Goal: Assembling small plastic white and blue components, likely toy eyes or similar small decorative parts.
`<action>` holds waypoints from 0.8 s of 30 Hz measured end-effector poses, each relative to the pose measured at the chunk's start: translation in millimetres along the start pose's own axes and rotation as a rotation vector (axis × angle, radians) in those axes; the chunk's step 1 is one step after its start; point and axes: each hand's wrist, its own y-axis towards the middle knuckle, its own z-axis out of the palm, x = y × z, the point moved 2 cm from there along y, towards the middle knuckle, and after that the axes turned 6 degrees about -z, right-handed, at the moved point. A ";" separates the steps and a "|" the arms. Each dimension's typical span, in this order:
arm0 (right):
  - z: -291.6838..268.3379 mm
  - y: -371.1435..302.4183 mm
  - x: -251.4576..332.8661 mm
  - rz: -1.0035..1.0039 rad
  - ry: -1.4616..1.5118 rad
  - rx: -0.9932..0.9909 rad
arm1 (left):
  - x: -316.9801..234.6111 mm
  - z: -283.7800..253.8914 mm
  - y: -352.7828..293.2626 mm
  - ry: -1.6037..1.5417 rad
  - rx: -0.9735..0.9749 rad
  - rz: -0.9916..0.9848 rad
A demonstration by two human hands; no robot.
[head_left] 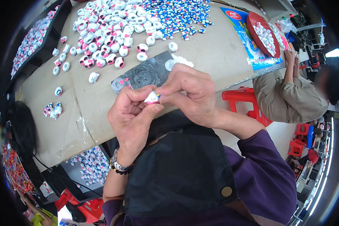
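Sitting pinched between left fingers (153,109) and right fingers (171,99) is a white-pink figure (151,98).

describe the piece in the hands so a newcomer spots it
On the table, find the dark mat. Just below it, the left hand and right hand meet at the white-and-pink piece, held while its neighbours lie loose.

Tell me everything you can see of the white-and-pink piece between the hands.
The white-and-pink piece is small and rounded, seemingly moulded plastic: white above with dark marks, pink below. The left hand pinches it above the table. At its right, the right hand pinches a blue-and-yellow bit; whether the two are joined is unclear.
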 end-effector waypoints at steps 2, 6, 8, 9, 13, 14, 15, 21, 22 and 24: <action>3.4 2.7 -6.2 -0.025 -0.007 -0.002 | -0.1 -6.0 0.0 0.040 -0.011 0.006; 11.1 19.8 -1.3 -0.115 -0.010 0.123 | -10.3 -20.0 -9.4 0.056 -0.113 -0.014; 4.8 33.2 4.4 -0.028 -0.130 0.196 | -14.1 -31.9 -13.2 0.070 -0.171 -0.032; -13.7 32.9 -15.6 -0.025 -0.039 0.108 | -19.6 -40.0 -14.5 0.134 -0.224 0.038; -81.2 45.8 -74.3 0.179 -0.797 -0.031 | -37.5 -113.6 -18.9 0.721 -0.593 0.252; -81.7 43.1 -87.8 0.169 -0.773 -0.028 | -44.7 -134.9 -22.8 1.013 -0.744 0.315; -77.4 42.9 -98.8 0.127 -0.854 -0.002 | -53.5 -152.8 -27.9 1.308 -0.898 0.372; -59.6 46.3 -102.9 0.060 -1.029 0.106 | -60.1 -234.4 -20.4 0.929 -1.057 0.252; -57.8 45.4 -100.6 0.049 -1.065 0.132 | -60.4 -237.7 -18.6 0.986 -1.061 0.225; -61.4 43.1 -98.2 0.062 -1.057 0.140 | -68.8 -216.6 -7.6 1.319 -1.083 0.357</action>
